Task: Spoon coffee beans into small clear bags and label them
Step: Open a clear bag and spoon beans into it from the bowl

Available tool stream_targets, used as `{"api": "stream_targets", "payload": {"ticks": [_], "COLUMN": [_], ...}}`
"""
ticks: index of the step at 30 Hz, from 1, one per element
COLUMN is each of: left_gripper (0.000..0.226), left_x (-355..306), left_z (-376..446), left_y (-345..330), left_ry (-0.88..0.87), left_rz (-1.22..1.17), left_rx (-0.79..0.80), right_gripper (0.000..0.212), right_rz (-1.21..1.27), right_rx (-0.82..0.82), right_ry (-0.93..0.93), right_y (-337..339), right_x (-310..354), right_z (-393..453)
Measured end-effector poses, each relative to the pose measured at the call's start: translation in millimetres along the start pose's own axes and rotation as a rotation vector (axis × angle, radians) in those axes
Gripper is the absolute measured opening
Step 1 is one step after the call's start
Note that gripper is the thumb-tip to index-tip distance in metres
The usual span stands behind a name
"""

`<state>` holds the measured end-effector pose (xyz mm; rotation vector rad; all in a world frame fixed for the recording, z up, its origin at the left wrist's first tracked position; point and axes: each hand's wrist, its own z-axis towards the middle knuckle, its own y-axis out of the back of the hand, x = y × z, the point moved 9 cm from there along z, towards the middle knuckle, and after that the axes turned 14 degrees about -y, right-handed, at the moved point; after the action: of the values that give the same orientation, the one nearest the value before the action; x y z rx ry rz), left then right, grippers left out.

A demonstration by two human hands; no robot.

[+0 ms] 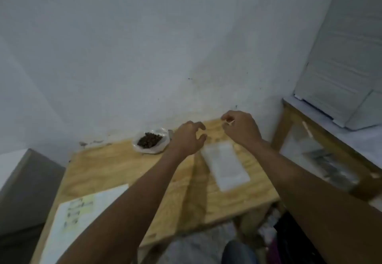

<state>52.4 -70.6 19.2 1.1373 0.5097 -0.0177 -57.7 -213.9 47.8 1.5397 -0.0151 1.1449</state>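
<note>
Clearly the table (115, 166) is laid out for bagging: label sheet (82, 218) near, flat bags (225, 166) central, beans (149, 139) at the back. Left hand (186, 139) hovers, fingers apart; right hand (241, 128) pinches something too small to identify.

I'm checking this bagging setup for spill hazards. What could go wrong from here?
1. The open bag of coffee beans sits close beside the left hand; a sideways move may knock it and scatter beans.
2. The small clear bags lie flat under both forearms, so a dragging arm could sweep them away.
3. The label sheet lies at the table's near edge and might slide off.
</note>
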Motion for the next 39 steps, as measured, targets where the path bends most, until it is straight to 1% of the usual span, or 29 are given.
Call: {"api": "stream_targets", "payload": {"ticks": [4,9,11,17,19,22,27,30,33,34,37,39], "left_gripper": [0.035,0.041,0.045,0.045,0.044,0.038,0.034,0.028,0.019,0.02,0.026,0.027], "left_x": [5.6,3.6,-0.4,1.6,1.1,1.4,2.2,5.3,8.9,10.5,18.0,22.2], "left_z": [-23.7,-39.3,-44.6,-47.5,-44.8,-44.7,-42.8,-43.9,-45.8,-46.6,-47.2,-47.8], "left_y": [-48.0,-83.6,-93.3,-102.3,-101.6,-95.3,-92.7,-86.8,-78.1,-74.8,-63.9,-51.3], "left_ry": [0.066,0.141,0.172,0.312,0.343,0.408,0.445,0.471,0.498,0.511,0.533,0.52], "left_rz": [0.014,-0.013,-0.032,-0.093,-0.11,-0.174,-0.239,-0.331,-0.509,-0.582,-0.792,-0.88], "left_rx": [0.059,0.047,0.045,-0.058,-0.088,-0.181,-0.269,-0.357,-0.489,-0.528,-0.619,-0.652], "right_gripper": [0.023,0.039,0.041,0.051,0.05,0.048,0.037,0.026,0.013,0.013,0.022,0.025], "right_rz": [-0.104,-0.147,-0.163,-0.09,-0.096,-0.129,-0.172,-0.077,0.116,0.202,0.445,0.563], "right_rx": [0.128,0.179,0.211,0.171,0.154,0.103,0.022,0.0,-0.018,-0.005,0.063,0.103], "right_ry": [-0.129,-0.228,-0.258,-0.265,-0.264,-0.234,-0.181,-0.169,-0.172,-0.185,-0.226,-0.218], "right_y": [-36.4,-61.9,-72.6,-77.1,-74.2,-66.6,-55.4,-51.1,-42.2,-39.1,-31.1,-26.7], "right_x": [-55.0,-95.7,-105.8,-112.0,-110.8,-105.2,-93.3,-87.8,-80.7,-77.1,-61.6,-48.9], "right_z": [-14.7,-30.6,-38.0,-39.1,-37.5,-35.2,-34.3,-34.2,-29.7,-28.4,-27.5,-28.0]}}
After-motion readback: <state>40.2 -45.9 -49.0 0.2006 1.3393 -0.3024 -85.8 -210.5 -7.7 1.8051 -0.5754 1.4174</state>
